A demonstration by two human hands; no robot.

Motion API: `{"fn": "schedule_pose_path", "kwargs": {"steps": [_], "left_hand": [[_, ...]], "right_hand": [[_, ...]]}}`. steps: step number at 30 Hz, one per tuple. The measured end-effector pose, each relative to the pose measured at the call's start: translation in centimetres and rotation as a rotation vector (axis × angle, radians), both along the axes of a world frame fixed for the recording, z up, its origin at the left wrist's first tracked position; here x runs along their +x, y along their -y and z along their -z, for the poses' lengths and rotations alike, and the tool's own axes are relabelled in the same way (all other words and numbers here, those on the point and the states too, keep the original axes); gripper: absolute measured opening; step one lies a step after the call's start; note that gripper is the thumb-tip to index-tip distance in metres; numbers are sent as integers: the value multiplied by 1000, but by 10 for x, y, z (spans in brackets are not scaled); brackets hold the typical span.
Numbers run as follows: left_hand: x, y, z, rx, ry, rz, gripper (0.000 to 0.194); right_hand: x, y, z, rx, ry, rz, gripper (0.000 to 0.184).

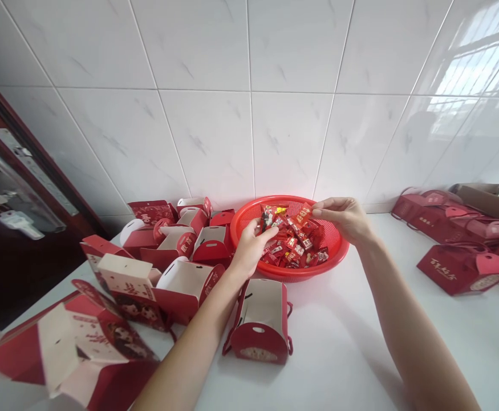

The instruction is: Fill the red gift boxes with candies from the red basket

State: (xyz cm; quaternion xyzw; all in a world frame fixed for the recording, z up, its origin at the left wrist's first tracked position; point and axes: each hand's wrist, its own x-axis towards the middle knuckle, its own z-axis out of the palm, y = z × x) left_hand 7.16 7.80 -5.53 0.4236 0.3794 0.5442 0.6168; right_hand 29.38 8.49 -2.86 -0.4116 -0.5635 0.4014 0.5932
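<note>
A red plastic basket [289, 276] with a perforated wall holds a heap of wrapped candies [294, 242], mostly in red wrappers. My right hand [344, 217] pinches a red candy packet [303, 213] over the basket's far right side. At the basket's left side, my left hand [252, 246] is closed, thumb against fingers, on dark and red wrapped candies [268, 218]. Just in front of the basket stands an open red gift box [260, 344] with a white inside and cord handles; its interior looks bare.
Several open red and white boxes [176, 242] crowd the left side, with unfolded ones [82, 348] nearest me. Closed red boxes [458, 268] stand at the right beside a brown carton [484, 200]. Behind is a tiled wall [292, 137]; a dark door [13, 188] with keys is at left.
</note>
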Motion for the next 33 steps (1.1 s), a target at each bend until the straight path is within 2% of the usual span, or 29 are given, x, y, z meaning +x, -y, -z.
{"fn": "schedule_pose_path", "kwargs": {"steps": [3, 9, 13, 21, 26, 29, 31, 33], "left_hand": [[0, 0, 0, 21, -21, 3, 28], [-1, 1, 0, 48, -29, 44, 30], [-1, -1, 3, 83, -48, 71, 33], [1, 0, 2, 77, -52, 61, 30], [2, 0, 3, 70, -17, -30, 27], [1, 1, 4, 96, -9, -26, 24], [1, 1, 4, 92, -8, -20, 22], [1, 1, 4, 81, -13, -18, 21]], "right_hand": [[-20, 7, -2, 22, -28, 39, 27], [-50, 17, 0, 66, 169, 150, 19], [-48, 14, 3, 100, 212, 175, 16], [-46, 11, 5, 124, 275, 137, 14], [-31, 11, -1, 88, 364, 110, 13], [-13, 10, -5, -43, 546, -40, 20], [-4, 8, -5, -187, 832, -122, 27], [0, 4, -1, -352, 1156, -125, 29]]}}
